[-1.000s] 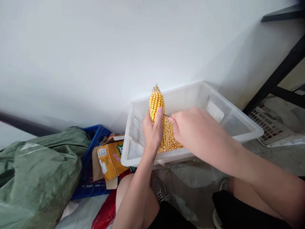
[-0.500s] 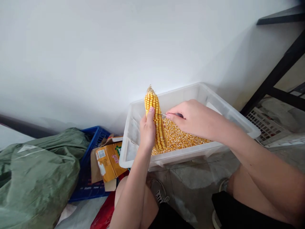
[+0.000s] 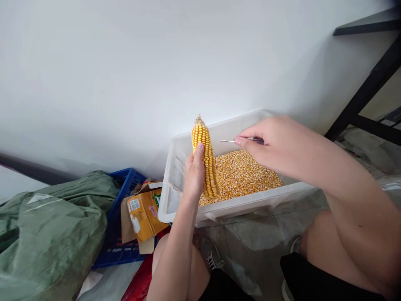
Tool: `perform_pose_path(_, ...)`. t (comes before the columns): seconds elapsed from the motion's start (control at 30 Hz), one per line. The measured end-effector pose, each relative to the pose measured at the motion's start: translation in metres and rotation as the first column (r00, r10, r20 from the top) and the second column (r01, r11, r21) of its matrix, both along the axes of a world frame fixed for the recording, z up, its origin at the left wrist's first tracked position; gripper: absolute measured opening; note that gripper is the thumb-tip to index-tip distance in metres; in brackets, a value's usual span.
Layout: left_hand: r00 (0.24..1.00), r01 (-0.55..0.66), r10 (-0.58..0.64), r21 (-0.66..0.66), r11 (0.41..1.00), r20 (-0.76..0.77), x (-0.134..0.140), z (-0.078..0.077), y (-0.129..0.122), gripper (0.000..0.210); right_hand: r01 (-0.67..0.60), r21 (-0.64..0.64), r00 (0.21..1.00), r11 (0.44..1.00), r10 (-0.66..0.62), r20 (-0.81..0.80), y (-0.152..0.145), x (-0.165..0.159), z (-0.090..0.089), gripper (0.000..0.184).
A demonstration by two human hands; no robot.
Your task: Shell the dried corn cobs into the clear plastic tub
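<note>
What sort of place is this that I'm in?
Probably an indoor storage or work corner, though I can't be sure. A plastic tub of loose corn kernels stands near a plain wall, with a blue crate and a torn cardboard box to its left.

The ear of corn looked bumpy and faintly glossy, the pick's shaft smooth, shiny metal, the tub translucent plastic, the crate smooth plastic, the carton cardboard, and the wall smooth and matt.

A white wall backs the grey tiled floor and black frame, possibly shelving.
</note>
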State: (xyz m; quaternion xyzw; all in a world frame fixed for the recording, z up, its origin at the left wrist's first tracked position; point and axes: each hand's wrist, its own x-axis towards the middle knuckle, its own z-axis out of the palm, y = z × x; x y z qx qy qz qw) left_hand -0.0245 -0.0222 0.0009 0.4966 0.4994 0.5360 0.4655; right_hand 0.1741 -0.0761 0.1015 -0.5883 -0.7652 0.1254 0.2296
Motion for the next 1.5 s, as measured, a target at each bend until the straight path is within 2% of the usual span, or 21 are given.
perform_pose_path(0.23, 0.980, 0.169, -0.157, -0.105, 0.980, 0.119, 0.003, 0.008, -0.005, 0.061, -0.049, -0.020, 0.997, 0.999, 0.048, -0.063, 0.008, -0.003, -0.004, 0.035)
perform_pose_path(0.33, 0.976, 0.193, -0.178, -0.112, 0.975, 0.128, 0.003, 0.009, -0.005, 0.060, -0.050, -0.029, 0.997, 0.998, 0.048, -0.053, 0.005, -0.007, -0.002, 0.037)
perform_pose_path(0.43, 0.987, 0.148, -0.143, -0.065, 0.987, 0.075, 0.001, 0.007, -0.005, 0.054, -0.037, 0.003, 0.999, 0.999, 0.038, -0.024, 0.001, -0.009, -0.001, 0.037)
perform_pose_path(0.6, 0.995, 0.038, -0.030, 0.082, 0.996, -0.098, 0.001, 0.002, -0.006, 0.045, -0.005, 0.080, 0.999, 0.997, 0.002, 0.037, -0.006, -0.017, -0.004, 0.038)
perform_pose_path(0.83, 0.958, 0.025, 0.037, 0.208, 0.978, -0.285, -0.001, 0.008, -0.009, 0.040, -0.006, 0.106, 0.992, 0.994, -0.008, 0.124, -0.010, -0.029, -0.009, 0.034)
perform_pose_path(0.93, 0.943, 0.019, 0.057, 0.223, 0.975, -0.329, -0.002, 0.009, -0.010, 0.041, -0.013, 0.083, 0.995, 0.996, 0.005, 0.098, -0.002, -0.026, -0.011, 0.034)
perform_pose_path(1.1, 0.982, 0.036, -0.021, 0.079, 0.996, -0.189, -0.001, 0.006, -0.010, 0.044, -0.091, -0.028, 0.994, 0.995, 0.089, -0.068, 0.010, -0.017, -0.014, 0.037)
perform_pose_path(1.33, 0.989, 0.146, -0.144, -0.035, 0.989, 0.042, -0.002, 0.010, -0.009, 0.052, -0.143, -0.027, 0.963, 0.989, 0.133, -0.237, 0.008, -0.018, -0.013, 0.033)
perform_pose_path(1.5, 0.981, 0.179, -0.173, -0.068, 0.981, 0.088, -0.009, 0.011, -0.004, 0.059, -0.218, 0.019, 0.901, 0.976, 0.209, -0.380, 0.024, -0.018, -0.028, 0.032)
